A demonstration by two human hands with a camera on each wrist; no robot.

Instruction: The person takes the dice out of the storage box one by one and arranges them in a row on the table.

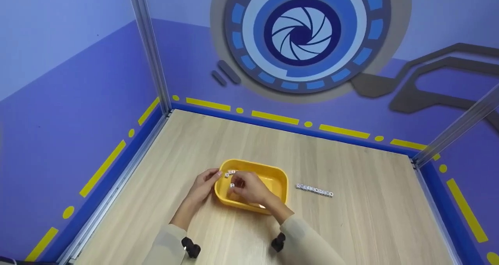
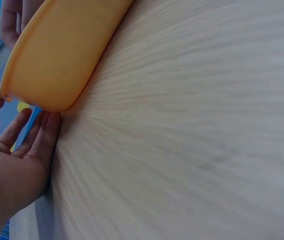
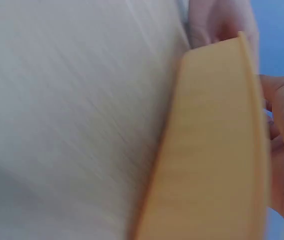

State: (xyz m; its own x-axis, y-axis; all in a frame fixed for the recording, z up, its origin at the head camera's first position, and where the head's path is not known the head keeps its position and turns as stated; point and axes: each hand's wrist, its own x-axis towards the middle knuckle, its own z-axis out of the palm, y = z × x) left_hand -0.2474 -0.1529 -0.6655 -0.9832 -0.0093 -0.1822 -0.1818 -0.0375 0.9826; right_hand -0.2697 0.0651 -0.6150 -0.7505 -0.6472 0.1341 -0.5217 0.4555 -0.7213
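Note:
A yellow tray [image 1: 280, 175] stands on the table. At its left end my left hand [image 1: 204, 185] touches the rim with the thumb, its extended fingers against the outer wall, as the left wrist view shows. My right hand [image 1: 251, 187] is inside the tray and pinches a small white die [image 1: 232, 185] between thumb and fingers. A few more dice [image 1: 231, 172] lie in the tray's far left corner, just beyond my right fingers. The right hand partly hides the tray floor. In the right wrist view the tray wall [image 3: 207, 140] hides part of that hand.
Right of the tray, a straight row of several white dice [image 1: 314, 190] lies on the wooden table [image 1: 362, 214]. Blue and purple panels [image 1: 187, 62] with yellow marks enclose the table at the back and both sides. Both wrists wear black devices [image 1: 191, 248].

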